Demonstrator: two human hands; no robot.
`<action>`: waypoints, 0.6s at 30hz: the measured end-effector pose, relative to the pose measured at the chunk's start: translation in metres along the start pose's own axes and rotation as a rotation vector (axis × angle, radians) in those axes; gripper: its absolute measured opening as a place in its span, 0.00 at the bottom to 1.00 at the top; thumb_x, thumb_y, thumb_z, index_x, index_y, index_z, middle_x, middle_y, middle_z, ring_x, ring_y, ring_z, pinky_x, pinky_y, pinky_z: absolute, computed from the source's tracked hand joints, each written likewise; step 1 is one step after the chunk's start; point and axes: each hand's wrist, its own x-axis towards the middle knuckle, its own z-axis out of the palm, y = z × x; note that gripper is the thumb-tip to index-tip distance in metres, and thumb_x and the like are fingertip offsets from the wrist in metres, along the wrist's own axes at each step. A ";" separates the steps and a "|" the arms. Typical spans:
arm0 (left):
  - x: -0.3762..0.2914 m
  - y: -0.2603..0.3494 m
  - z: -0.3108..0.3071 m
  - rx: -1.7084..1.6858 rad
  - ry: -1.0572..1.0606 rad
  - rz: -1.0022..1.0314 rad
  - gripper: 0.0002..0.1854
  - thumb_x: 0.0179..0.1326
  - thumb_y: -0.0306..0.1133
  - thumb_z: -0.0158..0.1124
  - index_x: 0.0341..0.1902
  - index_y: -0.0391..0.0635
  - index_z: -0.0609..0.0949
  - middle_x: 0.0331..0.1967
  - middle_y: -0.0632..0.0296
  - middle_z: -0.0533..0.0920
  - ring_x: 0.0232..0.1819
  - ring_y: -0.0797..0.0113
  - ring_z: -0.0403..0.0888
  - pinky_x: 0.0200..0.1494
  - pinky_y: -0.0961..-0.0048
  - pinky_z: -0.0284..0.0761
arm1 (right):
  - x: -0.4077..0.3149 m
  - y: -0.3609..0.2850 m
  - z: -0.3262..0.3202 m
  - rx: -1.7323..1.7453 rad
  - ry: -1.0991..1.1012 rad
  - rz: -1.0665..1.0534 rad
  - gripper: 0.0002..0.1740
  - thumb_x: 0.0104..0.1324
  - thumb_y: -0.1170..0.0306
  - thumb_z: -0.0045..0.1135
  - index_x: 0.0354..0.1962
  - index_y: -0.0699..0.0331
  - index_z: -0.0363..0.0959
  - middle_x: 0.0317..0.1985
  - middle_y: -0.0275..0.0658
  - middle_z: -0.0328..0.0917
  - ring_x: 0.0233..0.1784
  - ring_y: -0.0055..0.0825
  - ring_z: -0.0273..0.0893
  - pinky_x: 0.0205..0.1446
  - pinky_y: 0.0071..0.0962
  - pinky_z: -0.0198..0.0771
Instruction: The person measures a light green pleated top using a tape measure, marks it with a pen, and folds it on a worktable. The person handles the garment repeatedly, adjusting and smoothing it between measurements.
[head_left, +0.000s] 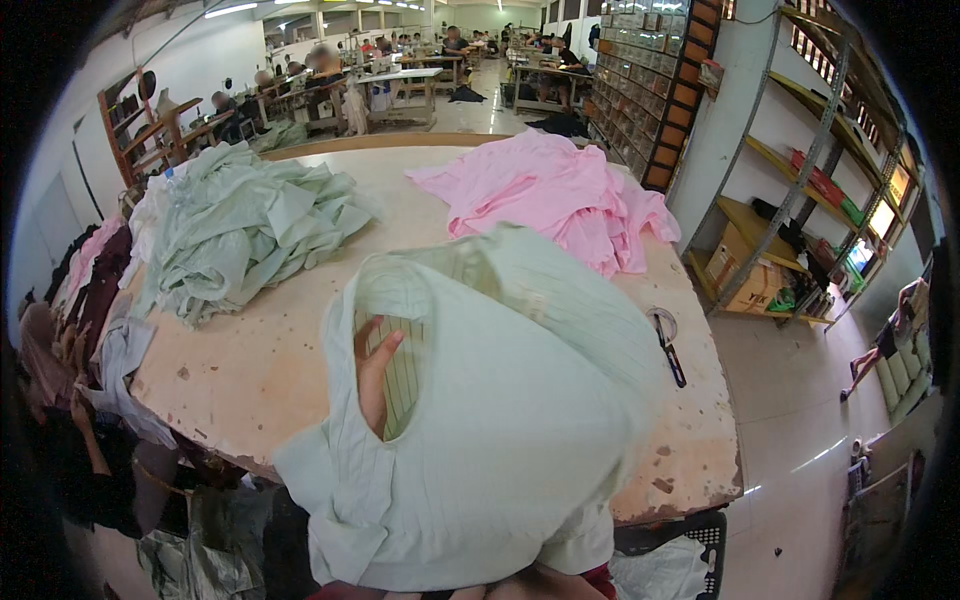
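A pale green pleated garment is held up in front of me, over the near edge of the table and partly blurred. Through an oval opening in it shows one hand, with the thumb and a finger apart inside the cloth; it looks like my left hand. Whether its hidden fingers grip the fabric cannot be seen. My right hand is not visible, and the garment covers the area in front of me. Farther back on the table lie a heap of pale green garments at the left and a pink heap at the right.
A small cutter or thread snips lies near the right side of the worn wooden table. A black plastic crate with pale cloth stands below the near right corner. At the left sits a co-worker. Metal shelving stands right.
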 end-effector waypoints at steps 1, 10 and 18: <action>-0.001 0.003 0.014 -0.018 -0.007 0.121 0.39 0.61 0.31 0.65 0.74 0.42 0.58 0.71 0.55 0.63 0.70 0.58 0.63 0.69 0.63 0.62 | -0.001 0.001 -0.001 -0.004 0.002 -0.004 0.24 0.68 0.70 0.49 0.62 0.63 0.67 0.53 0.44 0.75 0.51 0.33 0.77 0.57 0.29 0.71; -0.018 -0.010 0.074 0.663 -0.325 0.556 0.08 0.57 0.24 0.68 0.41 0.39 0.83 0.34 0.54 0.83 0.44 0.54 0.81 0.48 0.60 0.73 | -0.004 0.001 -0.013 -0.020 0.004 0.013 0.25 0.68 0.69 0.51 0.62 0.64 0.67 0.53 0.43 0.76 0.51 0.32 0.77 0.57 0.28 0.71; -0.023 0.012 0.106 0.959 -0.192 1.064 0.26 0.40 0.35 0.76 0.48 0.52 0.80 0.49 0.51 0.81 0.69 0.46 0.64 0.59 0.35 0.64 | -0.007 0.002 -0.025 -0.040 0.012 0.039 0.26 0.67 0.67 0.52 0.63 0.64 0.66 0.52 0.42 0.77 0.51 0.31 0.78 0.56 0.28 0.71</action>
